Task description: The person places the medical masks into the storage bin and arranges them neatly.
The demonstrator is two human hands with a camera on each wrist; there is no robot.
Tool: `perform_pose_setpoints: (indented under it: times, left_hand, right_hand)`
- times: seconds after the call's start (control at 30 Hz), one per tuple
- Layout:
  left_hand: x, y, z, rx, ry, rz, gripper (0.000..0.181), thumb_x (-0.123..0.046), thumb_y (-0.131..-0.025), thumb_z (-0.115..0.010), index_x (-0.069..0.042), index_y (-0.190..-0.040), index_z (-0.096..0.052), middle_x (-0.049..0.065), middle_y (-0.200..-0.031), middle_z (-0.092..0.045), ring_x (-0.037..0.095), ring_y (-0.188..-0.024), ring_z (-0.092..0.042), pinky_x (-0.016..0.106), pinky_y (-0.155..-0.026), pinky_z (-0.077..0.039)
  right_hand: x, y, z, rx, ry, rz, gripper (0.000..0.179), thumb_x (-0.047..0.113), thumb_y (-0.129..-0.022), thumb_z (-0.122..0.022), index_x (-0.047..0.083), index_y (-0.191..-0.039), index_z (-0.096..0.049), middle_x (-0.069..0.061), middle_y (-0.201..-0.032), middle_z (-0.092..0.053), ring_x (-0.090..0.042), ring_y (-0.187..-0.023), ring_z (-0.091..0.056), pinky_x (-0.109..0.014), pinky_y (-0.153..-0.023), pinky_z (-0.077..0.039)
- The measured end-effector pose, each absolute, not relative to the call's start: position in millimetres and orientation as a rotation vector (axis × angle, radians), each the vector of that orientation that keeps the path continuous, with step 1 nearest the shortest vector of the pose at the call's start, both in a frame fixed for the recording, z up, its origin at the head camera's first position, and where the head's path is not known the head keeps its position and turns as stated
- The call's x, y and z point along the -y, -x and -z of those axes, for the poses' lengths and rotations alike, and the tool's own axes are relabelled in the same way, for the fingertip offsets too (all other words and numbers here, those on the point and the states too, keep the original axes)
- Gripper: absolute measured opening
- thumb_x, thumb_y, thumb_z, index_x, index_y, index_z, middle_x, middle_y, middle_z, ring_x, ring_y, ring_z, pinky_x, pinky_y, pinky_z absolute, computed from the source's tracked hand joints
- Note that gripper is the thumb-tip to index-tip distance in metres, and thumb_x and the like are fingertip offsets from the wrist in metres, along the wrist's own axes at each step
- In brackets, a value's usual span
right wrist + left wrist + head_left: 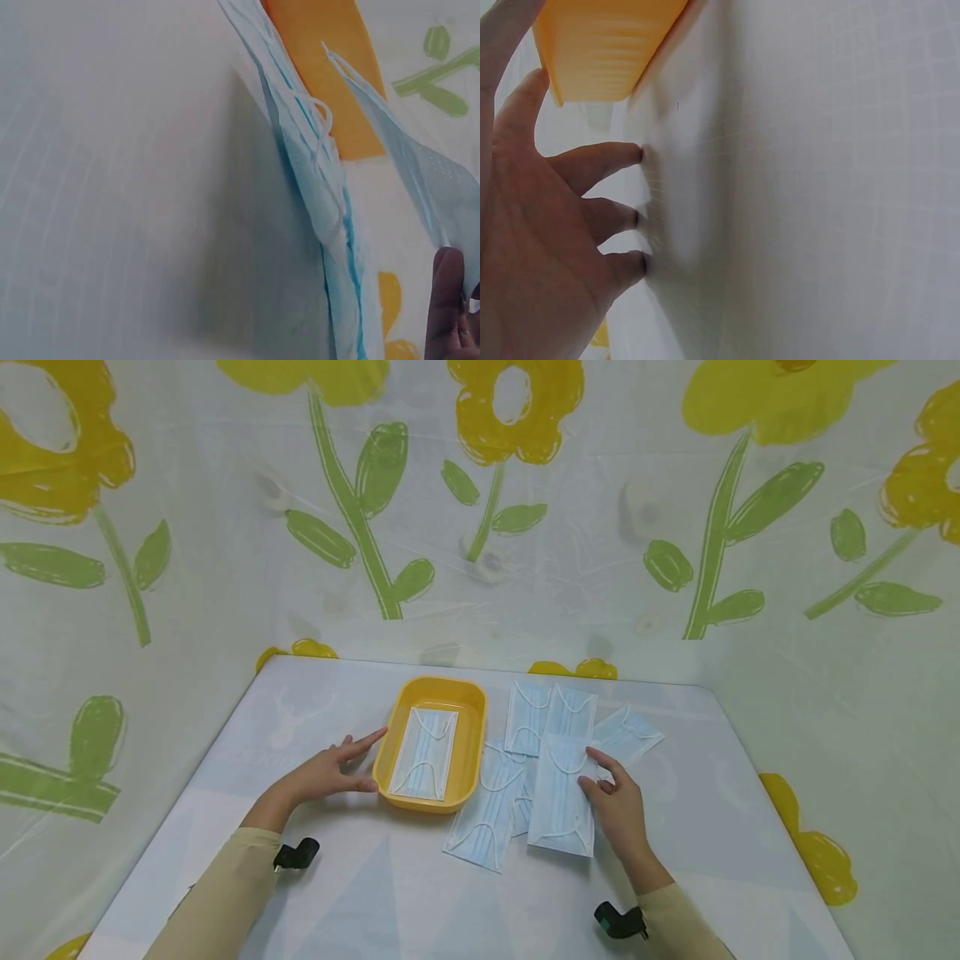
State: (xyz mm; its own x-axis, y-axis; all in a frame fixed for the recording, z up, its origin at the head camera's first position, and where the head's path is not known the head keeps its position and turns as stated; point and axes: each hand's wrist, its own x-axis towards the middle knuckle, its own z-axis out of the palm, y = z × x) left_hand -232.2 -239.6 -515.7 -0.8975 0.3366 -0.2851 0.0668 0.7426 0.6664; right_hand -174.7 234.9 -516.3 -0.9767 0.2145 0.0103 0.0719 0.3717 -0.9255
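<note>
Disposable face masks [487,810] with yellow tray [467,714].
One ear-loop mask [424,756] lies inside the tray; others overlap beside it on the table [360,893]. Left hand [326,774]: fingers spread, touching the tray's side, apparently steadying it. Right hand [618,802]: fingers pinching a raised mask [561,793] by its edge, presumably separating it from the pile.

Near the far edge of the desk [360,881], the tray [469,739] looks like smooth plastic with a soft sheen; the masks [557,806] look like matt, pleated, non-woven cloth. The desk is smooth and matt; beyond it, the sheet [577,552] resembles creased, glossy plastic.
</note>
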Motion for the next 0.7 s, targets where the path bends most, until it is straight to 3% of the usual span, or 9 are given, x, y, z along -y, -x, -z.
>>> perform_pose_setpoints:
  times: [0.53, 0.7]
  left_hand:
    - [239, 231, 514, -2.553, -0.317, -0.972, 0.102, -0.057, -0.079, -0.081, -0.040, -0.162, -0.023, 0.016, -0.167, -0.019, 0.056, -0.150, -0.003, 0.083, -0.108, -0.010]
    - [240, 231, 514, -2.553, -0.320, -0.974, 0.102, -0.057, -0.079, -0.081, -0.040, -0.162, -0.023, 0.016, -0.167, -0.019, 0.057, -0.150, -0.003, 0.083, -0.108, -0.010]
  right_hand:
    - [-203, 189, 505, 2.528, 0.221, -1.664, 0.050, 0.008, -0.096, -0.070, 0.021, -0.142, -0.060, -0.010, -0.113, -0.056, -0.013, -0.063, -0.045, -0.018, -0.054, -0.041]
    - [-198, 193, 505, 2.517, 0.177, -1.662, 0.050, 0.008, -0.095, -0.071, 0.020, -0.142, -0.060, -0.010, -0.117, -0.057, -0.011, -0.062, -0.045, -0.018, -0.053, -0.041]
